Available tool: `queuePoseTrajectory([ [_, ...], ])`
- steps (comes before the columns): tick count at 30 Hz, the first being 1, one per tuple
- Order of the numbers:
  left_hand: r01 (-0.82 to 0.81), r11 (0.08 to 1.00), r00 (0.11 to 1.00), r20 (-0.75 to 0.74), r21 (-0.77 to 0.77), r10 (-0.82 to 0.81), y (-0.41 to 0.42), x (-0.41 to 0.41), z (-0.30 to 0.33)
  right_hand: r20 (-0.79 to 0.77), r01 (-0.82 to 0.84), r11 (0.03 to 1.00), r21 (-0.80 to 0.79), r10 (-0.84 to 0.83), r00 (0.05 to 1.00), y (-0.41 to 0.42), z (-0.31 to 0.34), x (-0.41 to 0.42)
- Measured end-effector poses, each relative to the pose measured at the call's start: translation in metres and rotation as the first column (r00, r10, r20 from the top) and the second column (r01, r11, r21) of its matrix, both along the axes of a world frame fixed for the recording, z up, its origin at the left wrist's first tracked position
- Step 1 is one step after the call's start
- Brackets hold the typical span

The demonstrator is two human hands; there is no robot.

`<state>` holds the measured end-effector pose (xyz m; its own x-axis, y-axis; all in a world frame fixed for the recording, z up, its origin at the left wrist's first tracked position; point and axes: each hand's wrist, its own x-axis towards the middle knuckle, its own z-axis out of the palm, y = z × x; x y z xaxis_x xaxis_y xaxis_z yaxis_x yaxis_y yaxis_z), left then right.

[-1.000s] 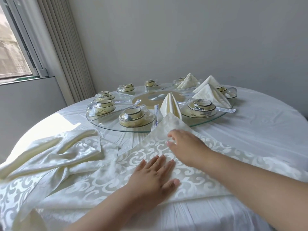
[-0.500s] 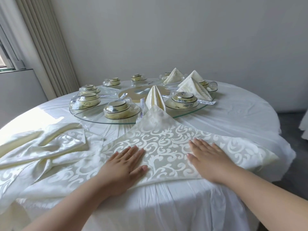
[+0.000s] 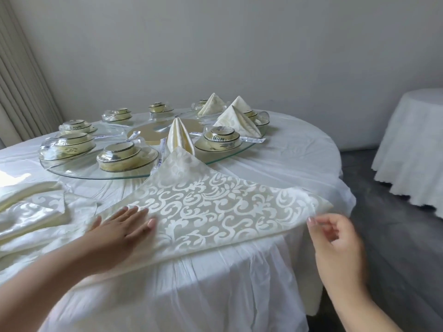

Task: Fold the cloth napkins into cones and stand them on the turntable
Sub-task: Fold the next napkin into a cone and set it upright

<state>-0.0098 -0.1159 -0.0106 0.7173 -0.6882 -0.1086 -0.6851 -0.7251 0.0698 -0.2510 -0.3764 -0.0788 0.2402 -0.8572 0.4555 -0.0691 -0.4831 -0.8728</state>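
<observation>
A cream napkin with a white scroll pattern (image 3: 215, 207) lies folded in a triangle on the round table, its tip pointing at the glass turntable (image 3: 79, 174). My left hand (image 3: 124, 226) presses flat on its left part. My right hand (image 3: 335, 238) hovers off the table's edge with loosely curled fingers, its fingertips at the napkin's right corner; I see no grip. One narrow folded cone (image 3: 179, 137) stands at the turntable's near rim. Three wider cones (image 3: 236, 121) stand at the back right.
Several wrapped bowl sets (image 3: 119, 154) ring the turntable. A pile of loose cream napkins (image 3: 31, 212) lies at the left on the white tablecloth (image 3: 287, 164). A second covered table (image 3: 412, 144) stands at the right. A curtain (image 3: 21, 80) hangs at the far left.
My right hand slid off the napkin's middle out to its right corner past the table edge. My left hand stayed flat on the cloth. The view swung to the right.
</observation>
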Motion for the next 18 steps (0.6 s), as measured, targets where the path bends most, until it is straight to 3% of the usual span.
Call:
queuePoseTrajectory([
  [3, 0.184, 0.978, 0.979, 0.112, -0.099, -0.173, -0.050, -0.031, 0.018, 0.164, -0.040, 0.923, 0.384, -0.025, 0.986, -0.011, -0.019, -0.009],
  [5, 0.336, 0.929, 0.941, 0.095, -0.155, -0.324, -0.090, -0.056, 0.016, 0.199, -0.089, 0.888, 0.451, -0.003, 0.980, -0.013, -0.027, -0.007],
  [8, 0.459, 0.865, 0.884, 0.009, -0.203, -0.468, -0.147, -0.082, 0.004, 0.201, -0.105, 0.939, 0.328, 0.039, 0.979, -0.009, -0.033, 0.000],
  [12, 0.477, 0.835, 0.835, -0.156, -0.275, -0.528, -0.193, -0.095, -0.007, 0.215, -0.036, 0.987, 0.156, 0.001, 0.977, -0.013, -0.031, 0.012],
  [18, 0.512, 0.845, 0.844, -0.091, -0.151, -0.528, -0.198, -0.095, -0.022, -0.015, 0.016, 0.980, -0.199, -0.020, 1.000, -0.048, -0.031, 0.026],
])
